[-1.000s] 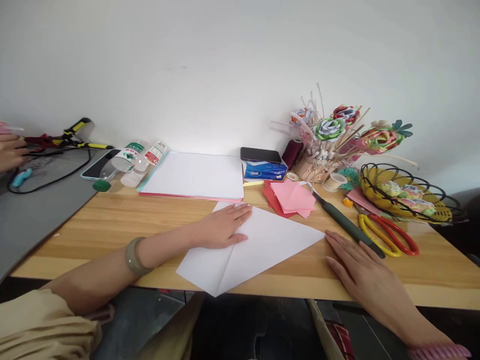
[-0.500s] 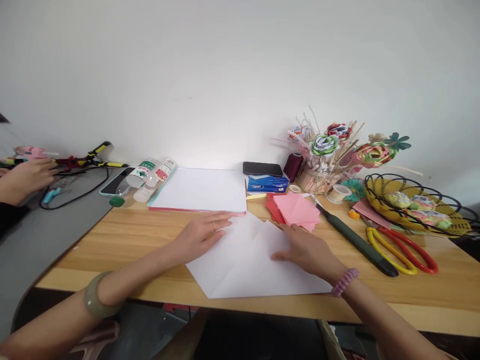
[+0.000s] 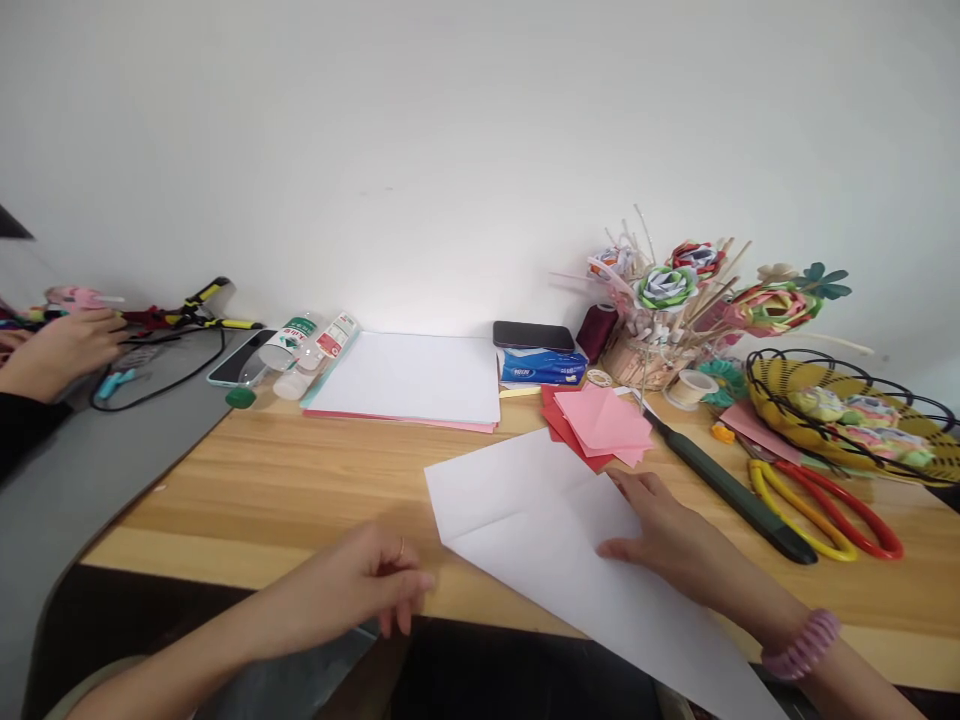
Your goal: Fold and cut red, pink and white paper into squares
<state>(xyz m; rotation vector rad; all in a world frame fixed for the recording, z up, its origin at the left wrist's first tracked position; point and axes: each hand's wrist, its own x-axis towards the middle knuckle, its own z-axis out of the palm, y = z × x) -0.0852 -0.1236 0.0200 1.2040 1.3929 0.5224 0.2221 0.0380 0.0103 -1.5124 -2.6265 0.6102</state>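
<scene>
A folded sheet of white paper (image 3: 517,540) lies askew on the wooden table, its near right part hanging past the front edge. My right hand (image 3: 667,540) holds the sheet's right side, thumb on top and fingers by the upper edge; the fingertips' undersides are hidden. Off the paper, at the table's front edge, my left hand (image 3: 367,580) hovers with loosely bent fingers, the thumb apart, and nothing in it. Just beyond the sheet lie pink paper squares (image 3: 604,420) on red ones (image 3: 559,420).
Behind are a paper stack (image 3: 409,380), plastic bottles (image 3: 300,350), a tissue pack (image 3: 544,367) and a phone (image 3: 532,336). To the right: a green-handled tool (image 3: 735,490), scissors (image 3: 832,500), paper flowers (image 3: 667,288), a yellow basket (image 3: 780,400). A co-worker's hand (image 3: 75,345) is at left.
The white sheet has turned clockwise and shifted right and toward me with my right hand. My left hand has left the paper and drawn back to the table's front edge.
</scene>
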